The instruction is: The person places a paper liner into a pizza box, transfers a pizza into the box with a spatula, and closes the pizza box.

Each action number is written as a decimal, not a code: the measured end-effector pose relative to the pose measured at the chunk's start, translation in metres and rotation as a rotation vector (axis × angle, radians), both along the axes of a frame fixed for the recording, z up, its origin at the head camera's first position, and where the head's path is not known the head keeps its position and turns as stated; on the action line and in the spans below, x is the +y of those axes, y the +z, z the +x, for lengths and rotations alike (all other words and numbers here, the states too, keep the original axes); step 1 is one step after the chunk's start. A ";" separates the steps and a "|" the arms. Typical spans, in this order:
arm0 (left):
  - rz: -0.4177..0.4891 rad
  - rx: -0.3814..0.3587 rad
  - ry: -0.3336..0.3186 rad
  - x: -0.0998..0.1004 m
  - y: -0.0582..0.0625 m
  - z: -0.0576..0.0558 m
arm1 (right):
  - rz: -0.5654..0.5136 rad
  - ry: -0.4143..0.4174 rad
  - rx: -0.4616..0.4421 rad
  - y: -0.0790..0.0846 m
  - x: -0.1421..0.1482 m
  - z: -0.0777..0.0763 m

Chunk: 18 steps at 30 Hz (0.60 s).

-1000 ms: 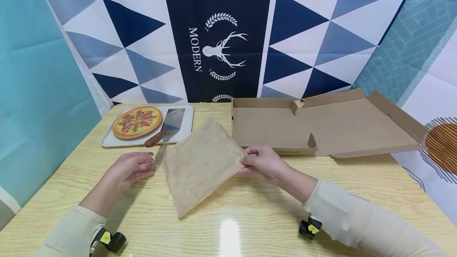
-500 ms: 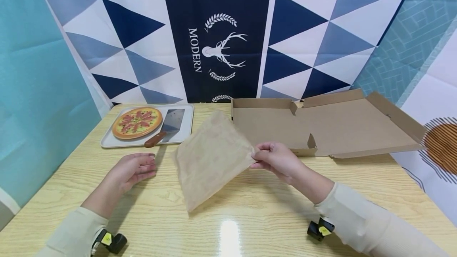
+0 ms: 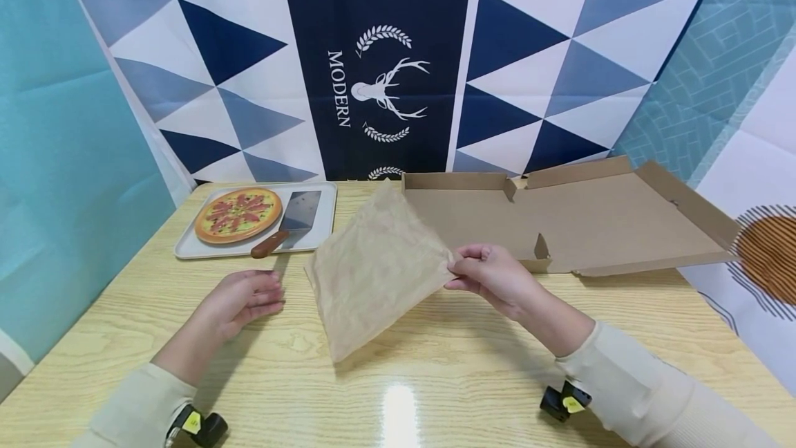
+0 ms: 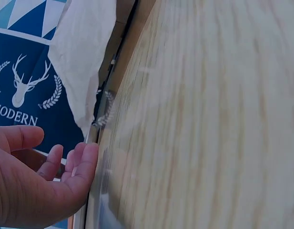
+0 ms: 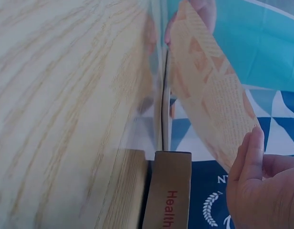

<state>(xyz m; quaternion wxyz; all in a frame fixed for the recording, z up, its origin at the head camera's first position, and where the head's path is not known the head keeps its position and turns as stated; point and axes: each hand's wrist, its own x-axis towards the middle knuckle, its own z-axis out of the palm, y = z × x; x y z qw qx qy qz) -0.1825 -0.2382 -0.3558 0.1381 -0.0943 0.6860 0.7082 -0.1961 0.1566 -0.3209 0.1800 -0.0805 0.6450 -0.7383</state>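
My right hand [image 3: 494, 278] pinches one corner of a thin brown sheet of wrapping paper [image 3: 379, 265], holding it slantwise above the table. In the right wrist view, red-brown printing shows on the face of the wrapping paper [image 5: 204, 81], and the right hand [image 5: 261, 183] has its fingers at the lower edge. My left hand [image 3: 244, 304] hovers left of the sheet, fingers loosely bent, nothing in its grasp. The left wrist view shows a gap between the left hand [image 4: 46, 183] and the hanging paper [image 4: 85, 52].
An open cardboard pizza box [image 3: 472, 216] lies at the back, its lid [image 3: 622, 220] folded out rightward. At back left, a white tray [image 3: 327, 200] carries a pizza [image 3: 238, 215] and a spatula [image 3: 301, 211] with a wooden handle. A patterned cloth [image 3: 516, 33] hangs behind the table.
The right hand has drawn the paper to the right and slightly away from me, and the sheet has risen a little. The left hand has shifted slightly right.
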 end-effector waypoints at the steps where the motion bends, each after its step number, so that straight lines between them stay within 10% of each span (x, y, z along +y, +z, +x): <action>1: -0.001 0.002 -0.003 0.001 0.000 0.000 | -0.003 -0.001 0.001 0.000 0.001 0.000; 18: 0.099 0.011 -0.050 0.024 -0.004 -0.001 | -0.017 -0.034 0.012 -0.002 0.006 0.003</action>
